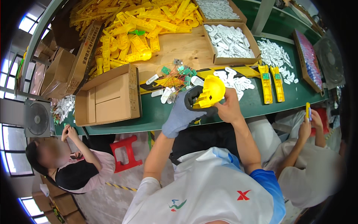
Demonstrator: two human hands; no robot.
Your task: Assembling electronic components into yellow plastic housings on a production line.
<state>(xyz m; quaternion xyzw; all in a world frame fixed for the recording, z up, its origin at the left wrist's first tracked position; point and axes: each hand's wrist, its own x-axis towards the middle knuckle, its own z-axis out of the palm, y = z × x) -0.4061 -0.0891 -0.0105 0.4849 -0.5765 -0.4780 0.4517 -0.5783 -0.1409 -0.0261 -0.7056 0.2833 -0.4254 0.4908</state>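
My left hand [183, 112], in a grey glove with black fingertips, grips a round yellow plastic housing [210, 91] from the left. My bare right hand [229, 106] holds the same housing from the lower right. Both hands are raised just above the front edge of the green table [156, 114]. Just behind them lie small green circuit boards with coloured wires [178, 74] and loose white plastic pieces [235, 81].
An empty open cardboard box [108, 98] sits to the left. A big pile of yellow plastic parts [138, 28] fills the back. Two boxes of white parts [229, 41] and two yellow strips [271, 83] are right. A person sits on each side; a red stool [126, 152] stands below.
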